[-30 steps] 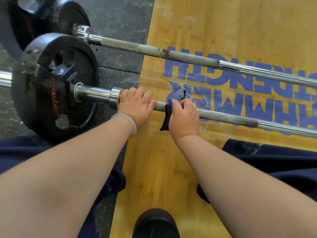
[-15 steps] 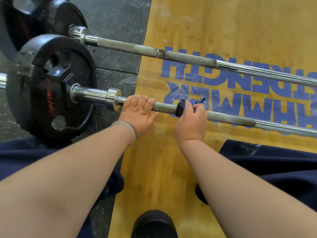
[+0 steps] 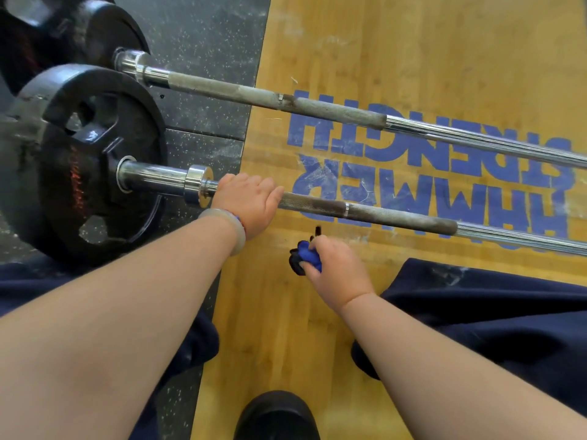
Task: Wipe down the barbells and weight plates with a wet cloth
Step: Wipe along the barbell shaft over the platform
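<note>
Right hand (image 3: 338,265), lower middle of the frame: its fingers (image 3: 320,246) are curled tight round a scrunched-up cloth (image 3: 305,257). The cloth is bright blue with darker, near-black folds, and a bit of it pokes up past the knuckles. It's just below the near barbell (image 3: 381,214) and not touching it.

Left hand (image 3: 247,198) is wrapped over that same bar, fingers hooked round the far side, right beside the shiny collar (image 3: 198,188). There's a pale bangle (image 3: 233,225) on the wrist.

The bar's knurled grip looks dull grey and grubby with dark patches, then goes polished chrome toward the right edge. Its black weight plate (image 3: 95,160), at the left of the frame, has grip cutouts and faint red lettering.

A second barbell (image 3: 317,106) runs across above it, with chalky knurling and its own black plate (image 3: 104,30) in the upper left corner.

Both bars lie across a yellow wooden platform (image 3: 413,42) with blue lettering (image 3: 444,173) that reads upside down. The plates sit on speckled black rubber flooring (image 3: 206,42). Navy trousers (image 3: 508,312) and a black shoe (image 3: 276,417) show along the bottom.
</note>
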Demonstrator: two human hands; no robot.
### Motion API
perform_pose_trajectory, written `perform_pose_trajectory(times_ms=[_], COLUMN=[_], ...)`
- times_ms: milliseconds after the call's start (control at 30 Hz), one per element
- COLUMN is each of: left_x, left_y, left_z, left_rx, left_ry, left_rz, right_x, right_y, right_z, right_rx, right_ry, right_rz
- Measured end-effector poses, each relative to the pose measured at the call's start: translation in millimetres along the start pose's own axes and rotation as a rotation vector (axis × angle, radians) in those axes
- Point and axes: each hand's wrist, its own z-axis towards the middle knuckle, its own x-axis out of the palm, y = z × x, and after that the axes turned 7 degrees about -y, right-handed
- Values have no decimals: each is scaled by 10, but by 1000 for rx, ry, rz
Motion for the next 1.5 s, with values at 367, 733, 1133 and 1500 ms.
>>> perform_pose_trajectory(times_ms=[367, 733, 1133, 1500], left_x=[-62, -53, -53, -30], left_y=[24, 166, 155, 143], left_z=[-8, -183, -431, -617], left_rx=[-4, 32, -65, -181], left_ry=[71, -92, -75, -185], left_rz=[-48, -227, -147, -265], right_x=[-87, -109, -102, -165], right_y=[96, 163, 277, 303], right_z=[31, 80, 74, 61], right_rx=[178, 135, 298, 239], right_ry=[-99, -247, -166, -300], right_rz=[197, 240, 395, 472])
